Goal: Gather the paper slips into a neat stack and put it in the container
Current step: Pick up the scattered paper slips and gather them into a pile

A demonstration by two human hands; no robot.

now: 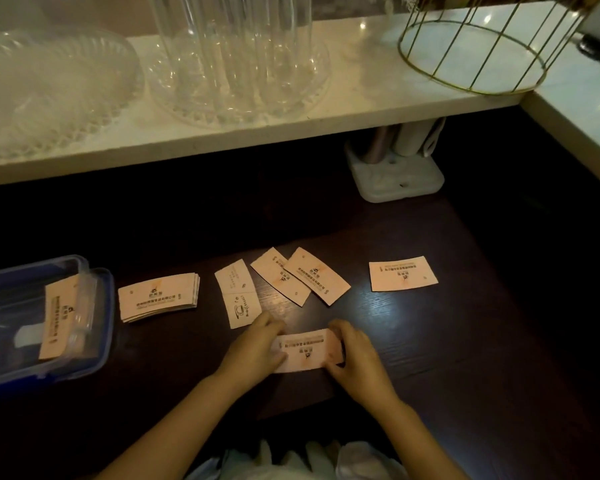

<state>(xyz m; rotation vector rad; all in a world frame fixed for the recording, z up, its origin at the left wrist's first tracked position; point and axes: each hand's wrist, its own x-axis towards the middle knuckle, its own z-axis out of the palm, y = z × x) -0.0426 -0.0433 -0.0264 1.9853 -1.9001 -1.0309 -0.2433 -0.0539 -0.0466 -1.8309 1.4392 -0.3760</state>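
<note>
Both hands clamp one held slip (pixel 305 351), left hand (pixel 257 344) and right hand (pixel 355 355) at its short ends, long axis sideways; stack (pixel 158 297) lies left-beyond it, container (pixel 97 306) further left, on left-hand side.

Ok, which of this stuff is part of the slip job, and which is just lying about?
Job:
slips held by left hand and right hand
stacked slips
loose slips
blue-rimmed container

Lying about:
glass dishes
gold wire basket
white holder
</note>
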